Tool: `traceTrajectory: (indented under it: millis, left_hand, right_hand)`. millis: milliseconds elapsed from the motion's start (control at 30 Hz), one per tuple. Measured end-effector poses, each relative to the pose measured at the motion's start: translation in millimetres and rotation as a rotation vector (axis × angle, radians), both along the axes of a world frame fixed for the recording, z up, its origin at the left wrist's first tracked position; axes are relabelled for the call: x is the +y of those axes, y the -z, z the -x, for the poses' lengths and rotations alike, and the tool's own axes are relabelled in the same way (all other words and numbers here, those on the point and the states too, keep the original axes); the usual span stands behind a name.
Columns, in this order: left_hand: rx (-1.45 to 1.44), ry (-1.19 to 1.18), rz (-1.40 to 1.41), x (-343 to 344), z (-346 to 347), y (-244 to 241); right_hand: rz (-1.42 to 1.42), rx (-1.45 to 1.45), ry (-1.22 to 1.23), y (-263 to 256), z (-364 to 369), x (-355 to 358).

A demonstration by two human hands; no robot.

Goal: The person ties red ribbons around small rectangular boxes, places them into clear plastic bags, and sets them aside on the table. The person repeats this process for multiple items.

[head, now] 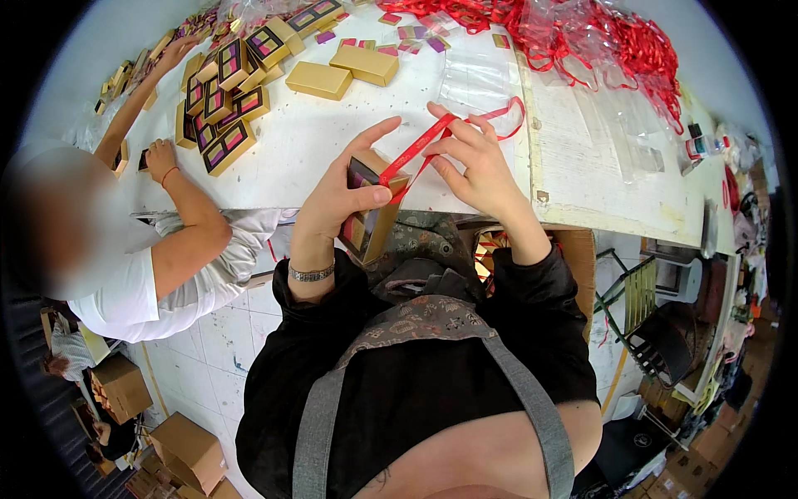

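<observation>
My left hand grips a gold cardboard box with a dark-framed clear window, tilted above the table's front edge. Pink pieces show through its window. A red printed ribbon runs around the upper part of the box, with my left thumb against it. My right hand holds the ribbon's loop between its fingers, pulled up and to the right of the box. A loose length of the same ribbon curls beyond the right fingers over the white table.
Stacked windowed gold boxes and two plain gold boxes stand on the table. Red ribbons and clear plastic sleeves lie at the back. A co-worker sits at left. An open carton stands below the table, by my right arm.
</observation>
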State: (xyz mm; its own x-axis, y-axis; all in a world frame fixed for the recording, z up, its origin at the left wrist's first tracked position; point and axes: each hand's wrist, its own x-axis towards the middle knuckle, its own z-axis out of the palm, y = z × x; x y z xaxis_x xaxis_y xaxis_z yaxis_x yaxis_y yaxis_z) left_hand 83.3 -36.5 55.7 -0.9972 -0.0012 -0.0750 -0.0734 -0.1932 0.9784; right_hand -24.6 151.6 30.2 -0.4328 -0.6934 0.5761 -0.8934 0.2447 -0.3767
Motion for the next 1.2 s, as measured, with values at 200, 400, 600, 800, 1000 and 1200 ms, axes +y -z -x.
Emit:
traceTrajectory:
  millis: [200, 400, 600, 800, 1000, 1200]
  left_hand:
    - [0.136, -0.275, -0.414, 3, 6, -3]
    - [0.144, -0.638, -0.466, -4, 26, 20]
    - [0.162, -0.344, -0.261, -11, 18, 10]
    - [0.157, -0.398, -0.366, -2, 20, 2]
    - [0.237, -0.535, -0.331, 3, 23, 10]
    - [0.230, -0.602, -0.398, 6, 22, 5]
  right_hand:
    - [-0.085, -0.928, -0.573, 36, -1, -11]
    - [0.513, -1.475, -0.510, 67, -44, -37]
    - [0.489, -1.575, -0.520, 66, -47, -28]
    - [0.322, -1.364, -0.570, 39, -23, -4]
    - [0.509, -1.093, -0.384, 30, -16, -4]
    - [0.605, -1.086, -0.147, 35, -26, -22]
